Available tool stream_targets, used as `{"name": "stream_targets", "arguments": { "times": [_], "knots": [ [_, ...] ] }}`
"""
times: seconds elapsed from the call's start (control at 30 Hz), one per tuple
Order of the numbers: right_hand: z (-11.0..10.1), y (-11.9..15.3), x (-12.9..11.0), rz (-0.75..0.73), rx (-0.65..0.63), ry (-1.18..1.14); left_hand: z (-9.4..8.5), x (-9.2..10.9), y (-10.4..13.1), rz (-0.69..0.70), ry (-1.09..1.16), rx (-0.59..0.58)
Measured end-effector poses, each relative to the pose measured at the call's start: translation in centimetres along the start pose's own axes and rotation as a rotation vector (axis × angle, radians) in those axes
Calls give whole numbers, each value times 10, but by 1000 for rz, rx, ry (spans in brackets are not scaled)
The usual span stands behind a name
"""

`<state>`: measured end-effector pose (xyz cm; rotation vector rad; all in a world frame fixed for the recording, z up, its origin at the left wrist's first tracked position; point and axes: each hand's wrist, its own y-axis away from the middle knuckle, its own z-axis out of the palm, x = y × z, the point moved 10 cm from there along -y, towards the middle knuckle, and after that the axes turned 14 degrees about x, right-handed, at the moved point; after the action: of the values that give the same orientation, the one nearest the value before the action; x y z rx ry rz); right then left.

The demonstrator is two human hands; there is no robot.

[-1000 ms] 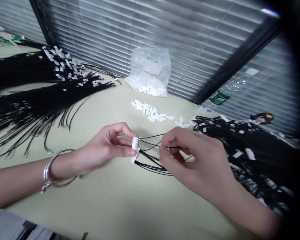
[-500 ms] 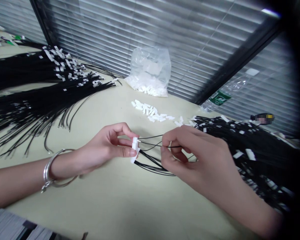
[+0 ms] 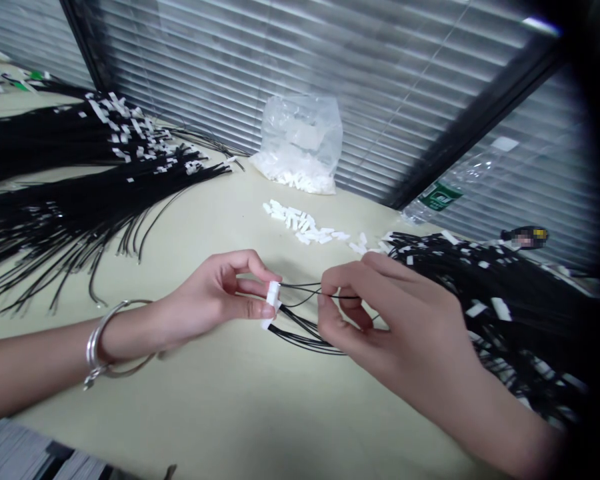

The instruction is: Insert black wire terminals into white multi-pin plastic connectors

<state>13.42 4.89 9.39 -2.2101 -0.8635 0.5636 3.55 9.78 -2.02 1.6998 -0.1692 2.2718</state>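
Between thumb and fingers, my left hand [image 3: 230,290] pinches a small white plastic connector housing [image 3: 273,293], held upright above the table. Thin black wires [image 3: 300,340] run from the housing's right side toward my right hand [image 3: 380,313]. My right thumb and index finger are closed on a black wire [image 3: 313,291] a short way from the housing. Several other wires sag in a bundle below it and pass behind my right hand. Whether each upper wire sits fully in the housing is too small to tell.
Loose white housings [image 3: 300,223] lie beyond my hands, before a clear plastic bag [image 3: 303,143] of more. Black wire bundles [image 3: 80,200] spread at left; another pile [image 3: 520,287] lies right. A plastic bottle [image 3: 440,195] leans by the blinds [image 3: 230,67].
The housing in my left hand has shifted slightly right and down. My right fingers have moved a little left, nearer the housing, still pinching the wire.
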Motion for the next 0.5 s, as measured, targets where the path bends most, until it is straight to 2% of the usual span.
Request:
{"name": "stream_targets", "arguments": {
  "times": [0.1,0.27,0.5],
  "knots": [
    [1,0,-6,-51,14,15,-3,-1,0,-2,-32,33],
    [10,5,-13,-140,-58,66,-3,2,0,18,-50,51],
    [10,8,-18,-147,-19,41,-1,6,2,49,-64,65]
  ]
}}
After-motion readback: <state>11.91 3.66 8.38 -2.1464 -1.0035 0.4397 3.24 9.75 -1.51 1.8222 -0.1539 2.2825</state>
